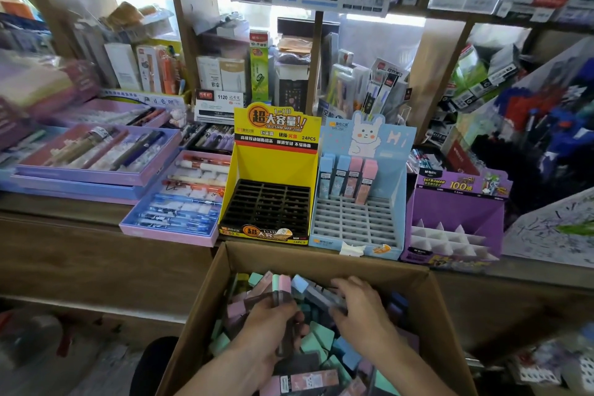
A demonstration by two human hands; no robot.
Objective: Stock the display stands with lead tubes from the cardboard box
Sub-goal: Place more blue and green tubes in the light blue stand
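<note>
A brown cardboard box [321,262] at the bottom centre is full of loose pastel lead tubes [321,336] in pink, teal and blue. My left hand [271,323] is inside it, shut on a small bunch of tubes [279,286] with pink, green and blue caps. My right hand [360,309] reaches in beside it, fingers curled on a grey-blue tube [316,294]. On the counter behind stand three display stands: a yellow one [273,170] with an empty black grid, a light blue rabbit one [392,199] with several tubes in its back row, and a purple one [463,222].
Flat purple and pink trays of pens [96,167] lie on the wooden counter to the left. Packed shelves of stationery rise behind the stands. A slanted pen rack [553,151] crowds the right side. The box sits just below the counter edge.
</note>
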